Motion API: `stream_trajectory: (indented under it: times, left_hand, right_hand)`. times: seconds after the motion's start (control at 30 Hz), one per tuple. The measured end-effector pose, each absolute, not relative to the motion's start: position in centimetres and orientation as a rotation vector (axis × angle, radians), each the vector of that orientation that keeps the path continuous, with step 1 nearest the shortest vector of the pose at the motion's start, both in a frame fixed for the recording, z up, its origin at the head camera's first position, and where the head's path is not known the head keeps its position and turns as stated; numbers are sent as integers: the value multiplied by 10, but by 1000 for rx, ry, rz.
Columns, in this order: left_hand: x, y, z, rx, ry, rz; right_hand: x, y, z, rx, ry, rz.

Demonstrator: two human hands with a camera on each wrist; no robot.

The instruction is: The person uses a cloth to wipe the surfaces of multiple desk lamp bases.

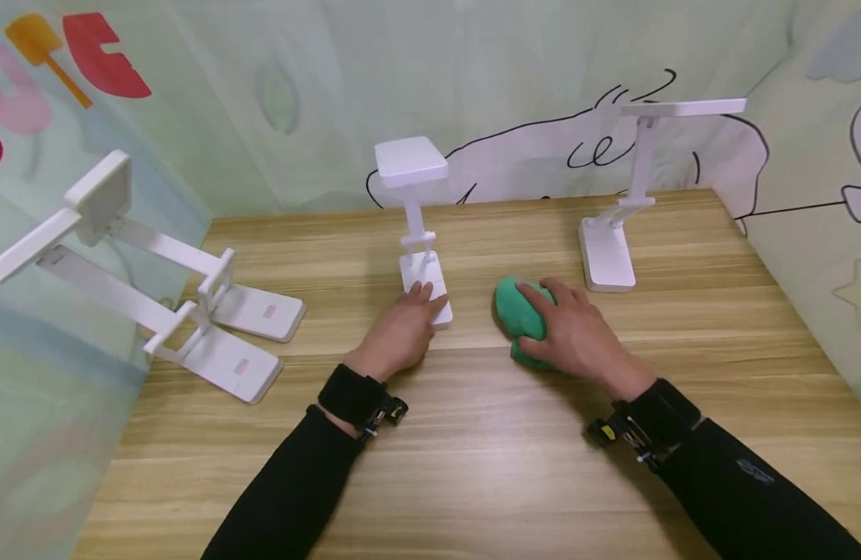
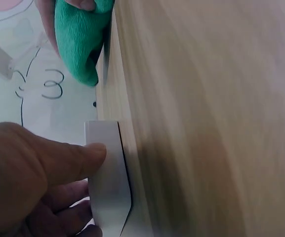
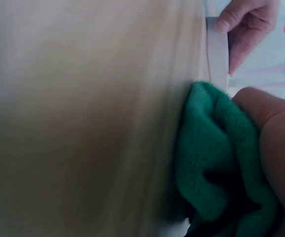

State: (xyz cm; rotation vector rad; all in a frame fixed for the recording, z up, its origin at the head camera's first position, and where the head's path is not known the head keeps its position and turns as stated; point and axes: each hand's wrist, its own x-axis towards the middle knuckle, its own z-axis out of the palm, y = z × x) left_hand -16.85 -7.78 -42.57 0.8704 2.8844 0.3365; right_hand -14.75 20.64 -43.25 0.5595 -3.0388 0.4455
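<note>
In the head view, a white desk lamp (image 1: 421,269) stands at mid-table with its square head raised over its base. My left hand (image 1: 400,330) holds the front part of that base. The left wrist view shows the thumb (image 2: 97,154) against the base's side and the other fingers beyond it. To the right, my right hand (image 1: 577,333) grips a bunched green cloth (image 1: 518,309) low over the tabletop. Folds of the cloth (image 3: 206,153) bulge from under the fingers in the right wrist view; some fingertips are hidden there.
Two more white desk lamps (image 1: 229,364) stand side by side at the left, arms leaning outward. Another white lamp (image 1: 607,253) is at the back right, its head extended rightward. Printed curtains (image 1: 318,101) border the wooden table (image 1: 465,467) at the back and sides.
</note>
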Motion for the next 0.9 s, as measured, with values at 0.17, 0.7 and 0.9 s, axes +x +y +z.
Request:
stream_trajectory:
  times: [0.17, 0.7, 0.9]
  left_hand:
    - [-162, -68, -425, 978, 2843, 338]
    - [-152, -48, -427, 1145, 2764, 359]
    - [-151, -45, -431, 1173, 2777, 407]
  right_hand:
    - [-142, 209, -436, 536, -3033, 603]
    - [-144, 213, -436, 388, -2795, 821]
    - [-147, 215, -438, 391, -2719, 834]
